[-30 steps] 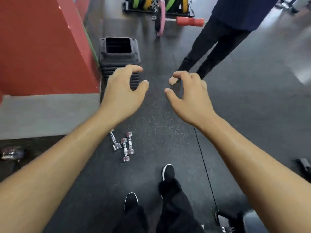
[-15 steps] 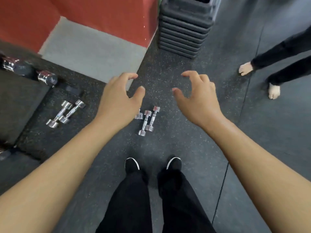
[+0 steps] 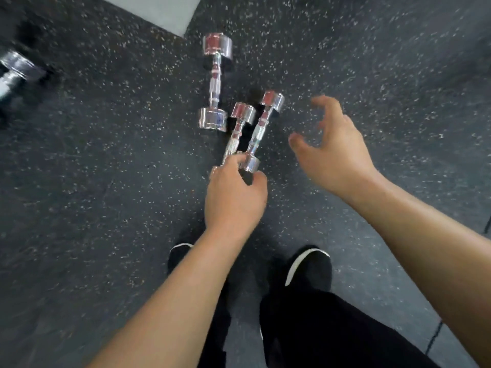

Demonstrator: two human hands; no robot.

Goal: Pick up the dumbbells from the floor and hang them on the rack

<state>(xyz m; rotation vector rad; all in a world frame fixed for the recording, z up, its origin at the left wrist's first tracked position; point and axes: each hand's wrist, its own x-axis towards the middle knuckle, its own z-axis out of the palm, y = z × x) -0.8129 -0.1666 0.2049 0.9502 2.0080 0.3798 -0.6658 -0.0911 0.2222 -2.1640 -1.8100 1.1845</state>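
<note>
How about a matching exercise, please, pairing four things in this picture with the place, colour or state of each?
Things:
1. left hand
2. right hand
3. big dumbbell
4. shoes

Descriptions:
A. black with a white edge
B. lying on the floor, touched by no hand
C. fingers spread, holding nothing
D. fingertips at the near end of a thin dumbbell

Pairs: 1-D, 2-C, 3-B, 4-A.

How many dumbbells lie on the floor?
4: larger dumbbell farthest; middle dumbbell and right dumbbell at the left hand; blurred dumbbell at left edge. More may be hidden.
</note>
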